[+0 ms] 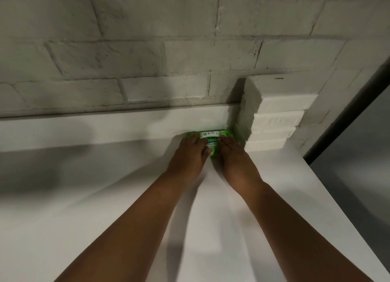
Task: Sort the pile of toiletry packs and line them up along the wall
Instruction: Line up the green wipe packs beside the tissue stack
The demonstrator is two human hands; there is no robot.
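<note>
Two hands meet on one green pack (pixel 211 136), just right of the frame's centre. Your left hand (pixel 190 150) lies over the pack's left half with fingers fairly straight on its top and the thumb tucked at its near edge; your right hand (pixel 230 150) covers the right half the same way, fingers flat and pointing toward the wall. Neither hand is wrapped round the pack — both press on it from above.

The pack lies flat on the white table (pixel 105 197), its far edge touching or just short of the low white ledge (pixel 105 125) that runs along the foot of the painted brick wall (pixel 126 49); your fingers hide the exact line, so you cannot tell which. Its right end sits just beside the stack of white packs (pixel 274 121) in the corner, which stands against the wall, right of centre.

Room to move lies on the left: the ledge and tabletop run bare to the left edge of the frame, crossed only by soft shadows. On the right the table's edge (pixel 329 193) runs diagonally from the stack down to the lower right corner, with a dark frame (pixel 346 113) and grey surface beyond — little space there.
</note>
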